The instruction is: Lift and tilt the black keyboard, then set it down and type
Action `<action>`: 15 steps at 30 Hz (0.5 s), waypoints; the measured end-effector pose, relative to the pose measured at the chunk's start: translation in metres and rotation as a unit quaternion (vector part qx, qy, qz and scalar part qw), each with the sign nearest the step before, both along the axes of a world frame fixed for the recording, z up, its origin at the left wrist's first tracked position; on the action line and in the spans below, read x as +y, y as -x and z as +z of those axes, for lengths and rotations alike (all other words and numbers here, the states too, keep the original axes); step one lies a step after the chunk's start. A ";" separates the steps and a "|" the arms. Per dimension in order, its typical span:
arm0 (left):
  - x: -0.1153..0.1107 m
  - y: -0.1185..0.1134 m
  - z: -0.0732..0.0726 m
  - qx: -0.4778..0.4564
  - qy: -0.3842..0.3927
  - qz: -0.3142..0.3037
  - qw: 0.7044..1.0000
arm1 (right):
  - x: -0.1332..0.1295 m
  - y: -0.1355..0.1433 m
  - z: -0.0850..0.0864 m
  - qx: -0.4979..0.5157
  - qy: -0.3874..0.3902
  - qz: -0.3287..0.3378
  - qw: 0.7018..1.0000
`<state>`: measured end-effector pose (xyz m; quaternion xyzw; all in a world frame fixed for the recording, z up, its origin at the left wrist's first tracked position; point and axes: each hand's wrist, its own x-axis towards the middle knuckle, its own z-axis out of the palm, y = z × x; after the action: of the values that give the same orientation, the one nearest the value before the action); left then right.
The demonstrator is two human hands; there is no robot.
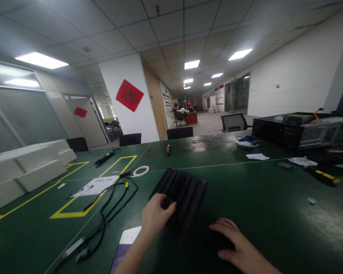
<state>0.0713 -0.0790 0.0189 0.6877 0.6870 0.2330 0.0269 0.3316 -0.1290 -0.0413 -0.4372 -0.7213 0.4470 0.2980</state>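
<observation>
Black ribbed panel (pixel 188 186) is occupying the space over the green counter (pixel 254 194), directly ahead of the person. Left hand (pixel 157 213) is gripping its near left side, the fingers clamping on it. Right hand (pixel 236 243) is curving around a dark, blurred object (pixel 221 240) just beside the panel; whether its fingers are clamping cannot be told. Black cables (pixel 103 222) are lying leftward, and a white ring (pixel 137 175) is resting between them and the panel.

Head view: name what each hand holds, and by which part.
Left hand: black ridged piece, seemingly by its near left edge. Right hand: at something dark, too blurred to tell.
</observation>
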 end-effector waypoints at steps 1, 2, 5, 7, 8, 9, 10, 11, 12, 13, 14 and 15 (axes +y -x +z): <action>0.012 0.016 0.001 0.036 0.016 0.047 0.998 | 0.001 -0.001 -0.003 0.000 0.020 0.004 1.000; 0.024 0.031 0.001 0.075 0.026 0.088 0.993 | 0.002 -0.001 -0.006 0.001 0.037 0.004 0.999; 0.051 0.065 -0.007 0.115 0.061 0.157 0.979 | 0.003 -0.002 -0.013 -0.003 0.041 0.014 0.999; 0.059 0.076 -0.013 0.110 0.065 0.166 0.978 | 0.003 -0.002 -0.012 -0.003 0.044 0.025 0.999; 0.061 0.078 -0.015 0.108 0.062 0.164 0.979 | 0.002 -0.002 -0.008 -0.001 0.054 0.025 0.998; 0.062 0.080 -0.017 0.106 0.056 0.160 0.980 | 0.001 -0.002 -0.003 0.000 0.065 0.017 0.998; 0.063 0.081 -0.017 0.103 0.047 0.153 0.982 | 0.000 -0.004 0.005 -0.008 0.065 0.002 0.998; 0.062 0.083 -0.016 0.099 0.037 0.143 0.984 | -0.001 -0.008 0.015 -0.028 0.052 -0.021 0.998; 0.061 0.086 -0.015 0.093 0.028 0.132 0.986 | -0.002 -0.014 0.025 -0.055 0.033 -0.050 0.997; 0.059 0.090 -0.014 0.086 0.020 0.122 0.989 | -0.003 -0.024 0.035 -0.085 0.011 -0.085 0.993; 0.057 0.096 -0.013 0.076 0.017 0.113 0.991 | -0.005 -0.037 0.043 -0.107 -0.019 -0.123 0.986; 0.053 0.104 -0.012 0.066 0.016 0.103 0.992 | -0.006 -0.055 0.048 -0.120 -0.052 -0.166 0.977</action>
<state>-0.0328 -0.0265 0.0065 0.6266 0.7581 0.1781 -0.0315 0.3867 -0.1355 0.0063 -0.5853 -0.6913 0.2973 0.3018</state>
